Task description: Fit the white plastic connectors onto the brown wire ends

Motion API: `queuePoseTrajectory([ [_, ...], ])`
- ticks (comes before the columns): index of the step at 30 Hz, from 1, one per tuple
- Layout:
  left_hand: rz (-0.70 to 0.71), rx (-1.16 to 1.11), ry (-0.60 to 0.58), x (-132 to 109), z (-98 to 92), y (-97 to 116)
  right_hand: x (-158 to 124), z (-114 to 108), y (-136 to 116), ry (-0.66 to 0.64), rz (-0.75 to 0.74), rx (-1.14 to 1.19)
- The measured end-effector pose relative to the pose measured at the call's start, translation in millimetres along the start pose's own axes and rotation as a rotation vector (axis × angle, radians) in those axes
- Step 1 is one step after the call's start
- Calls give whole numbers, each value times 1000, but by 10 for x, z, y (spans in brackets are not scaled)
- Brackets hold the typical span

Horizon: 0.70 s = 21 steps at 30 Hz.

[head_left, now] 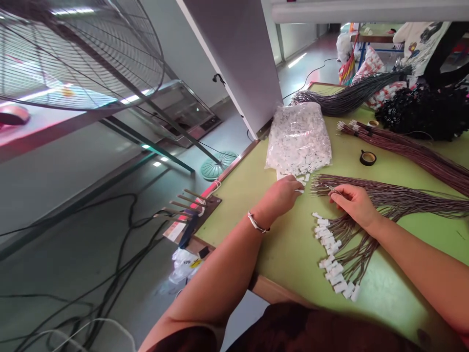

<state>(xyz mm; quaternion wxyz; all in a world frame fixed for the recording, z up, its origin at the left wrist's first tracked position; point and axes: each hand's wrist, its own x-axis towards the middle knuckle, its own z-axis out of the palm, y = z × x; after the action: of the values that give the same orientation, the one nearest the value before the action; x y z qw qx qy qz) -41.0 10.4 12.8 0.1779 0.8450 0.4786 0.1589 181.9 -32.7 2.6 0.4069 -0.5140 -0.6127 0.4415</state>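
Note:
My left hand [281, 196] has its fingers curled down at the loose white connector housings [302, 180] by the mouth of a clear plastic bag [298, 139]. A white housing [299, 190] shows at its fingertips. My right hand [352, 201] pinches brown wires with bare metal ends between thumb and forefinger; how many is too small to tell. Just behind it lies a bundle of brown wires [395, 188] with metal tips pointing left. Closer to me, several brown wires carry white connector housings [331, 269] on their ends, fanned out on the green table [286, 254].
A roll of black tape [367, 157] lies beyond the wires. Farther back are another brown wire bundle [410, 151], grey wires [344, 95] and a black heap [425, 112]. A pronged metal rack [192, 208] sits at the left table edge. A large fan [84, 54] stands left.

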Motion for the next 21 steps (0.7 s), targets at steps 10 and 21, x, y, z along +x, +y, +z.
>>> queuePoseTrajectory([
  [10, -300, -1027, -69, -20, 82, 289, -23, 21, 35, -2, -2, 58],
  [21, -546, -1498, -64, 33, 150, 318, -23, 75, 1, 127, -112, -173],
])
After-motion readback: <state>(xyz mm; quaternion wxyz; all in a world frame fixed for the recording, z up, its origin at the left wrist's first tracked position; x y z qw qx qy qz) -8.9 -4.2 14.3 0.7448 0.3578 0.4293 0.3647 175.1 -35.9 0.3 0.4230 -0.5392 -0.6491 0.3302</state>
